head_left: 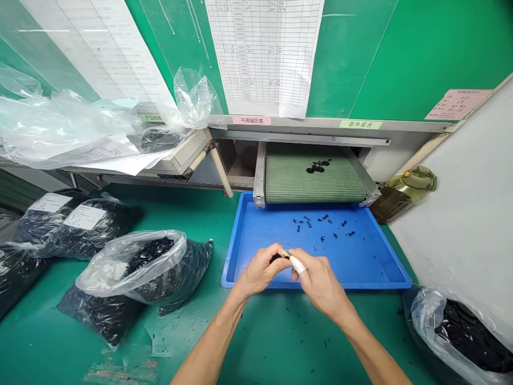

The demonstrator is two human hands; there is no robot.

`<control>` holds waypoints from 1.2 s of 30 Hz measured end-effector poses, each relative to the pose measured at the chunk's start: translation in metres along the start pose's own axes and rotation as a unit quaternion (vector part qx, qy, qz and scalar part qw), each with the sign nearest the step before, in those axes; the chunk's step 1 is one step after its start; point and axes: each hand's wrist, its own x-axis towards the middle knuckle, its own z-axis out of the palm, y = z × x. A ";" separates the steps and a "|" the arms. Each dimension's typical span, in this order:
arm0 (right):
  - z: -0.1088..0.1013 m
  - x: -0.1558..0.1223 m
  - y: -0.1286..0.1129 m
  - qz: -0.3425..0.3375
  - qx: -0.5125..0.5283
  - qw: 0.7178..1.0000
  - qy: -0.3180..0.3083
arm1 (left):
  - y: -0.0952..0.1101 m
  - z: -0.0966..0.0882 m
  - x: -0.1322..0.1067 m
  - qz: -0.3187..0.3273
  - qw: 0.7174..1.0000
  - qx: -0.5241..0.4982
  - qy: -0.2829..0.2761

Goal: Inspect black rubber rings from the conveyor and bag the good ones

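Note:
My left hand [261, 270] and my right hand [318, 280] meet over the near part of a blue tray [360, 267]. Both are closed in a pinch on a small black rubber part [276, 258] held between the fingertips. A white finger cot covers one right fingertip. Several small black parts [320, 227] lie scattered on the tray's far half. A green mesh conveyor belt [312, 179] ends above the tray's far edge, with a few black parts [317, 167] on it.
An open clear bag of black rubber rings [152, 267] lies left of the tray, with more sealed bags [84, 224] beyond it. Another open bag [465, 331] sits at the right. A bottle of yellowish liquid [404, 195] stands by the conveyor. Papers hang on the green wall.

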 end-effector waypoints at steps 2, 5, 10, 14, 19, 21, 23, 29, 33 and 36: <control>-0.001 -0.001 0.005 0.007 0.062 0.998 -0.007 | -0.002 0.001 0.000 0.002 0.999 -0.033 -0.006; -0.003 -0.004 0.009 0.026 0.094 0.995 0.011 | -0.004 0.003 0.003 0.006 0.998 -0.062 -0.006; -0.002 -0.007 0.013 0.006 0.134 0.990 0.054 | -0.010 0.006 0.009 0.002 0.997 -0.074 0.004; 0.000 -0.002 0.020 -0.005 0.146 0.988 0.057 | -0.021 0.008 0.012 0.003 0.995 -0.095 -0.003; 0.009 0.006 0.027 -0.002 0.117 0.991 0.065 | -0.041 0.018 0.015 -0.070 0.974 -0.216 0.017; 0.008 0.011 0.034 -0.013 0.094 0.994 0.047 | -0.048 0.022 0.016 -0.115 0.953 -0.280 0.027; -0.003 0.022 0.048 -0.032 0.061 0.997 0.032 | -0.052 0.025 0.016 -0.154 0.919 -0.358 0.057; -0.083 0.096 0.113 0.027 -0.186 0.973 0.138 | -0.064 0.030 0.012 -0.250 0.789 -0.535 0.168; -0.133 0.163 0.141 0.082 -0.286 0.939 0.174 | -0.070 0.032 0.012 -0.258 0.750 -0.574 0.205; -0.152 0.209 0.146 0.086 -0.317 0.929 0.170 | -0.073 0.032 0.016 -0.259 0.740 -0.576 0.231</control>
